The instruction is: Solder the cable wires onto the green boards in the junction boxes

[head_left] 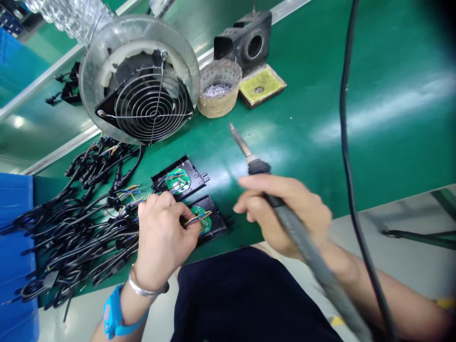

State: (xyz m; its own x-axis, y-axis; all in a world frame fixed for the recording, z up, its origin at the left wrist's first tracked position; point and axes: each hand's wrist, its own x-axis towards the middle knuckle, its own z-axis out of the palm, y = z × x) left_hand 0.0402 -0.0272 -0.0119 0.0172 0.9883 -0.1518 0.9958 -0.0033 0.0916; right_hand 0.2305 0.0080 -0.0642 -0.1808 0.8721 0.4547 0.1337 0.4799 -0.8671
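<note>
My right hand [285, 213] is wrapped round a soldering iron [259, 166], its tip pointing up and left above the bench. My left hand [167, 228] pinches a black cable [183, 221], mostly hidden by my fingers. Yellow and blue wires [199, 217] stick out of that cable over a round green circuit board [205, 225]. This board sits in a black plastic housing [216, 216]. Just beyond it lies a second black housing [195, 176] with another green board [178, 181] and wires across it.
Many black cables [89, 242] lie heaped at the left beside a blue bin [17, 247]. A fume-extractor fan [155, 114] stands at the back. Near it are a bowl of solder bits [219, 102], a yellow sponge tray [262, 87] and an iron stand [249, 45]. A black cord [345, 118] hangs at right.
</note>
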